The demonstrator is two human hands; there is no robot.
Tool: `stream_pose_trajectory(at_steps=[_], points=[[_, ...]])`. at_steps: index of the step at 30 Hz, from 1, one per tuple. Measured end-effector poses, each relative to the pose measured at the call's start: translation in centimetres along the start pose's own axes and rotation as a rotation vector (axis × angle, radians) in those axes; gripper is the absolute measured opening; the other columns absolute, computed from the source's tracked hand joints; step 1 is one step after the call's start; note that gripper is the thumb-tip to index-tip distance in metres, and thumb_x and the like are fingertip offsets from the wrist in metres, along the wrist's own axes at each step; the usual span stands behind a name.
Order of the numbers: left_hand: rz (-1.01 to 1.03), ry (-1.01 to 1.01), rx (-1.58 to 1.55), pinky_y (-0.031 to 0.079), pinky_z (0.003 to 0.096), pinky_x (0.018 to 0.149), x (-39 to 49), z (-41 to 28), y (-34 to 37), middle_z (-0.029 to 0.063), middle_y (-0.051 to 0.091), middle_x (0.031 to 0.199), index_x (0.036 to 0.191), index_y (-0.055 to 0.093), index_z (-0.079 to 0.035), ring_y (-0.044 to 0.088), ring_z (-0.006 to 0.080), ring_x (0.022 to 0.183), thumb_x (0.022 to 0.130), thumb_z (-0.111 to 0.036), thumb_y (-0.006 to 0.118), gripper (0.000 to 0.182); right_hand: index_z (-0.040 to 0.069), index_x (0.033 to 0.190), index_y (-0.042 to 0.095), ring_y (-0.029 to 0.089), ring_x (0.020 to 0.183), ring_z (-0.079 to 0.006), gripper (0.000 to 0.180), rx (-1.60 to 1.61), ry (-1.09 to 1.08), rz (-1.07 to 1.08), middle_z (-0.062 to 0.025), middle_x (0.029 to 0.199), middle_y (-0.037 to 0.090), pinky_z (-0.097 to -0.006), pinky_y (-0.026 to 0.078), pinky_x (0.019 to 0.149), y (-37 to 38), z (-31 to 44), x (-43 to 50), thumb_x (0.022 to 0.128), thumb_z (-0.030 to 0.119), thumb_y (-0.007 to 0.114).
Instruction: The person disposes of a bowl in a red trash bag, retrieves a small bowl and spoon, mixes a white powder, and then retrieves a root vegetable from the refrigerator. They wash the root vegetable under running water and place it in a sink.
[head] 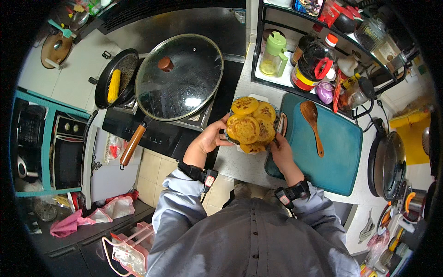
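Observation:
Between my two hands is a plate heaped with several round golden pancakes, browned in patches. My left hand grips the plate's left rim, thumb on top. On the right side, my right hand holds the rim near its lower edge. Most of the plate is hidden by the pancakes, and whether it rests on the counter or is slightly raised I cannot tell. Just right of my right hand lies a teal cutting board with a wooden spoon on it.
On the black stove, a glass-lidded pan points its wooden handle outward. A smaller frying pan holds a corn cob. Behind the board, a rack carries an oil pitcher and a large sauce bottle.

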State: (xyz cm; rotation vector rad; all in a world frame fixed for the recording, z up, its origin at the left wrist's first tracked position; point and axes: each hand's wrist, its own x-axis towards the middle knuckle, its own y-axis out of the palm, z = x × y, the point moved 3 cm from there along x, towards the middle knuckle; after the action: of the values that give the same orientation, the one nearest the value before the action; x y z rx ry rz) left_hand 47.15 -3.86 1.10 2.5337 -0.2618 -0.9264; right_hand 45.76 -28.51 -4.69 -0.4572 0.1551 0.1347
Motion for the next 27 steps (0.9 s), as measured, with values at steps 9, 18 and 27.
stream_pose_trajectory(at_steps=[9,18,27], points=[[-0.014,-0.043,0.047,0.047,0.0476,0.083,2.4,-0.5,-1.2,0.0045,0.040,0.133,0.139,0.028,-0.019,0.050,0.0336,0.106,0.076,-0.026,0.040,0.065,-0.003,0.123,0.044,0.050,0.107,-0.0382,0.043,-0.120,0.065,-0.045,-0.0239,0.116,0.052,-0.0379,0.042,0.087,0.4,1.1,1.6,0.082,0.007,0.051],[-0.121,0.119,-0.231,0.044,0.0460,0.088,3.4,1.1,-1.4,0.0089,0.037,0.129,0.132,0.035,-0.008,0.042,0.0373,0.112,0.080,-0.030,0.046,0.057,-0.003,0.117,0.051,0.059,0.092,-0.0164,0.034,0.326,0.057,-0.101,-0.0153,0.105,0.061,-0.0284,0.045,0.078,-0.5,-0.5,0.7,0.085,0.007,0.053],[-0.352,0.265,-0.280,0.044,0.0416,0.092,-5.3,9.6,-2.1,0.0090,0.050,0.114,0.118,0.048,-0.005,0.051,0.0257,0.104,0.087,-0.022,0.046,0.035,0.003,0.099,0.062,0.060,0.086,-0.0301,0.025,-0.463,-0.044,-0.594,-0.0170,0.095,0.062,-0.0352,0.047,0.077,-13.0,0.2,-3.0,0.076,0.012,0.064]])
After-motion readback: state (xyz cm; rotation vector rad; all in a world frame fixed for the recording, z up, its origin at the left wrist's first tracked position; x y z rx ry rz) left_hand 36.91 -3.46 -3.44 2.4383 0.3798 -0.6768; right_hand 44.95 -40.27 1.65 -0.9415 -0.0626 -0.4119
